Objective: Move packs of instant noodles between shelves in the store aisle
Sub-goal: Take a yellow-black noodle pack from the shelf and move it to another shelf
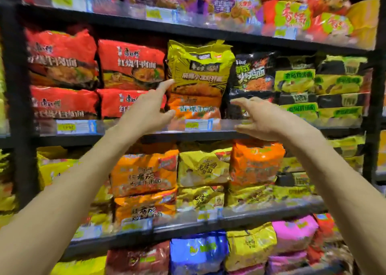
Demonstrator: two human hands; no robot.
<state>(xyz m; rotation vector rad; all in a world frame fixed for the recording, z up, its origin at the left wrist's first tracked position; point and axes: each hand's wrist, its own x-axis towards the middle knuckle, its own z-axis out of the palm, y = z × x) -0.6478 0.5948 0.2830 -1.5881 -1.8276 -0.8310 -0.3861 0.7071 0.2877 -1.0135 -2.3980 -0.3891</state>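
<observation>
Nearest to me, both forearms reach up and forward from the bottom corners of the view toward the middle shelf. My left hand (146, 112) is spread wide, fingers splayed, index tip just at the lower left corner of the yellow pack (198, 68); whether it touches I cannot tell through the blur. My right hand (263, 120) is also open, fingers loosely curved, hovering in front of the shelf lip (208, 128) and the black packs (250, 72), a little lower than the left. Neither hand has hold of anything.

To do this step well, as I judge it, I should close in from both sides evenly and take the yellow pack by its flanks, not by the crinkled top seam. It sits on the orange pack (194, 107), so I would lift slightly before drawing it out, or the lower one may be dragged forward over the lip. The right hand needs to rise and move inward to match the left. The soft bag will likely sag, so a broad, gentle palm grip suits it better than a fingertip pinch.

The yellow pack stands between my hands and beyond them, upright, wedged between the red packs (131, 64) on the left and the black ones on the right. Further up, more packs crowd the top shelf (188, 27).
</observation>
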